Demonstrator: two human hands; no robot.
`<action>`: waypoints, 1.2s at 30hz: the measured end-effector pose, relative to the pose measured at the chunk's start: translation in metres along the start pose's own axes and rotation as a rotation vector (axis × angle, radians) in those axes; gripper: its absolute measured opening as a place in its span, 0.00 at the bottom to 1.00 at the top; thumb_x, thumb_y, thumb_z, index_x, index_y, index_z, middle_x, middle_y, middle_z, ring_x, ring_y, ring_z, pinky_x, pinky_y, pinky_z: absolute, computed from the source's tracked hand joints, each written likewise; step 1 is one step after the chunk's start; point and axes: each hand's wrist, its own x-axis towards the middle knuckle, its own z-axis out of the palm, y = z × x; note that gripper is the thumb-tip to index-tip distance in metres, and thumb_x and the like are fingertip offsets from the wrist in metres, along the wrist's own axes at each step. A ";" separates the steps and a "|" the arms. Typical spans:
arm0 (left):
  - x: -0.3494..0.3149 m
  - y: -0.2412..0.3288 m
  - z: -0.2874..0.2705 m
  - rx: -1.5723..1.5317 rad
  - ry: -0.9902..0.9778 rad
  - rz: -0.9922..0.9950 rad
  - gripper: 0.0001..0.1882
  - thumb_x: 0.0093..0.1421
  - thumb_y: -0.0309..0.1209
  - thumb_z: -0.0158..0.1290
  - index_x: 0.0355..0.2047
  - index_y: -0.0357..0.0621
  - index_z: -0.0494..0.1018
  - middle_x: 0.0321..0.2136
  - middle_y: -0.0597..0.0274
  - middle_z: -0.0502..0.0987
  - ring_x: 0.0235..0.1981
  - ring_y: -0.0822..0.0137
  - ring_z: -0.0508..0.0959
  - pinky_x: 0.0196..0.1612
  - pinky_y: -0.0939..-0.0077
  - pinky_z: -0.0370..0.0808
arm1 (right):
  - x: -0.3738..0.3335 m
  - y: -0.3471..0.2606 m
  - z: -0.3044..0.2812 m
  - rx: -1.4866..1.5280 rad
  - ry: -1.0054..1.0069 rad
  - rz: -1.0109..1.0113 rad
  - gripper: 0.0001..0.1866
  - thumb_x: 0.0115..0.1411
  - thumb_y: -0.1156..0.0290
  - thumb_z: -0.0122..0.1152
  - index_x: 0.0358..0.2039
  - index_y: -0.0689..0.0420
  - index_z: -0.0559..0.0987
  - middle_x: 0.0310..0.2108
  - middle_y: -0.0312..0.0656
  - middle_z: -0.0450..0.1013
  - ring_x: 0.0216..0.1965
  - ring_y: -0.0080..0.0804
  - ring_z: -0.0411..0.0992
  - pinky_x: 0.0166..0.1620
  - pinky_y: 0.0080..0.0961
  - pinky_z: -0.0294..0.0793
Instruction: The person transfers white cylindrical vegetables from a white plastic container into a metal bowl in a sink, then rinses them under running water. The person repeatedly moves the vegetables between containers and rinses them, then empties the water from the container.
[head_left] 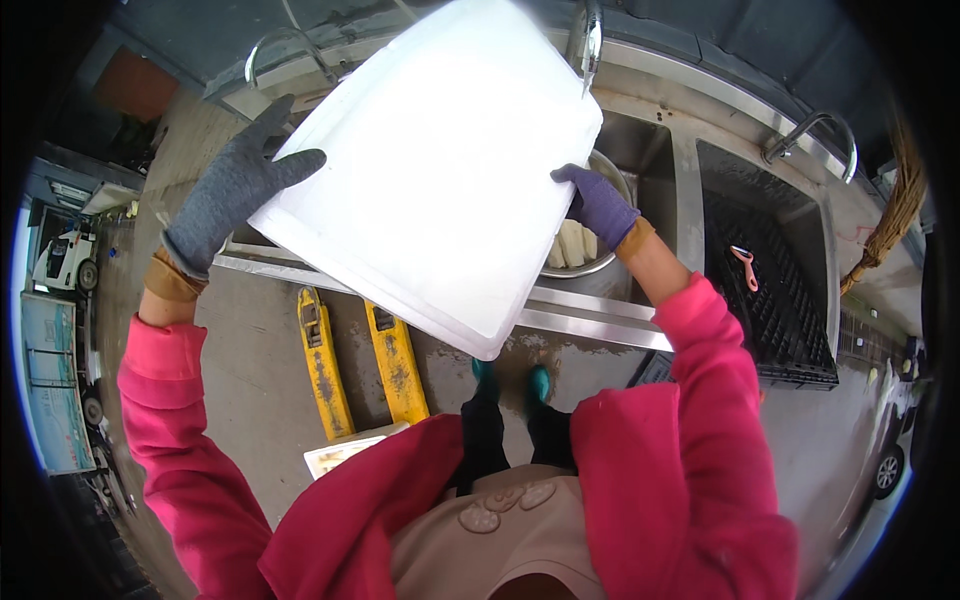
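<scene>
The white panel [430, 180], its long axis tilting toward 1 o'clock, is lying at the grasping left hand's [232, 187] 3 o'clock and the grasping right hand's [604, 210] 10 o'clock.

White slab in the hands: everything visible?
The white slab looks broad and roughly four-sided, with rounded near corners and a slim border along its near edge. Glare washes out its face; possibly foam or plastic. The left hand and right hand hold opposite sides. It hides part of the metal sink.
</scene>
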 end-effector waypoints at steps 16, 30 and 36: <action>0.010 0.086 0.049 0.047 -0.115 0.113 0.44 0.53 0.30 0.58 0.67 0.34 0.49 0.48 0.39 0.73 0.36 0.61 0.80 0.44 0.69 0.79 | 0.098 -0.008 -0.052 -0.236 -0.016 -0.090 0.23 0.57 0.62 0.61 0.47 0.66 0.74 0.40 0.42 0.75 0.41 0.31 0.74 0.46 0.24 0.74; 0.024 0.093 0.058 0.030 -0.160 0.098 0.41 0.54 0.29 0.58 0.66 0.38 0.53 0.47 0.41 0.74 0.36 0.62 0.81 0.43 0.70 0.80 | 0.006 -0.008 -0.014 -1.765 -0.545 -0.755 0.19 0.66 0.55 0.48 0.42 0.56 0.80 0.49 0.42 0.75 0.58 0.37 0.67 0.66 0.46 0.53; 0.023 0.095 0.059 0.169 -0.112 0.115 0.42 0.54 0.30 0.59 0.67 0.39 0.53 0.45 0.42 0.76 0.37 0.62 0.81 0.43 0.69 0.80 | 0.067 -0.040 -0.049 -1.912 -0.456 -0.872 0.19 0.64 0.56 0.49 0.44 0.58 0.77 0.49 0.44 0.73 0.56 0.38 0.68 0.62 0.39 0.61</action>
